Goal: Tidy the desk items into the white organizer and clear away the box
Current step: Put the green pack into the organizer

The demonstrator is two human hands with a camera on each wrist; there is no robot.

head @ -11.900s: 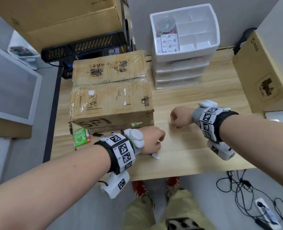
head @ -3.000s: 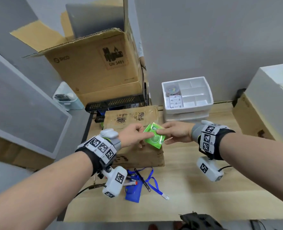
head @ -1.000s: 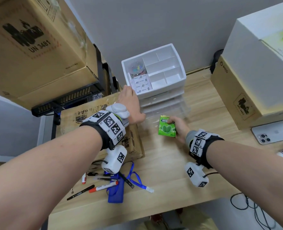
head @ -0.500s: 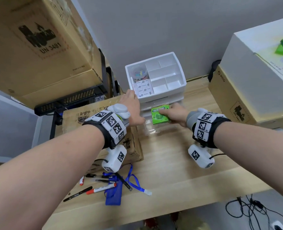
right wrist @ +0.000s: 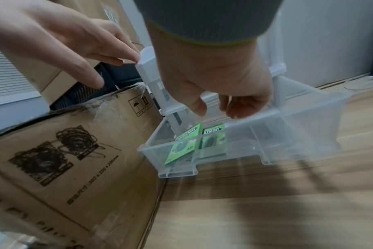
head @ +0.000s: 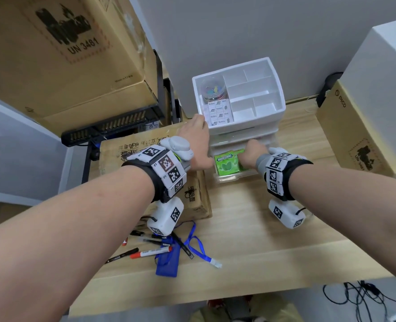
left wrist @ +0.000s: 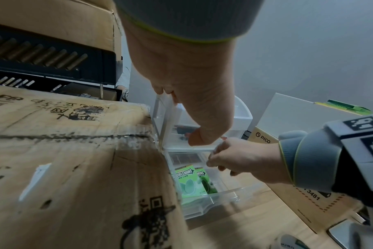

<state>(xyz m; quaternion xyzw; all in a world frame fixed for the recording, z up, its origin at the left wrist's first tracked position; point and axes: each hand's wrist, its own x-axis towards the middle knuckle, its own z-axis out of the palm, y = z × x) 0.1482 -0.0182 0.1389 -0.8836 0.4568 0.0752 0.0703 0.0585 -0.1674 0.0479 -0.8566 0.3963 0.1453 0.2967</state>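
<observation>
While the right hand (right wrist: 215, 80) hovers over the pulled-out clear drawer (right wrist: 266, 134), its grip is released: the fingers hang loosely curled just above the drawer's back edge and hold nothing. The left hand (head: 195, 145) lies with straight fingers against the left side of the white organizer (head: 271, 105), steadying it and grasping nothing. Below the right hand, two green gum packs (right wrist: 194, 141) lie side by side in the drawer's left part, so that item appears to be stowed.

In the organizer's top tray sit a round tub of coloured clips (head: 212, 90) and a notes pad (head: 219, 112); the other compartments are bare. Judging from this, the task is not far along: on the worktop (head: 262, 240) near its front edge there still lie several markers and pens (head: 146, 251) and a blue lanyard with its card holder (head: 169, 261), the drawer is not yet pushed in, and the brown cardboard box (left wrist: 74, 160) stands untouched, pressed against the organizer's left side.

Room is tight there: the box's corner meets the drawer's left wall, and more cartons stand at the right. The open worktop in front of the drawer is where the hands can move freely.
</observation>
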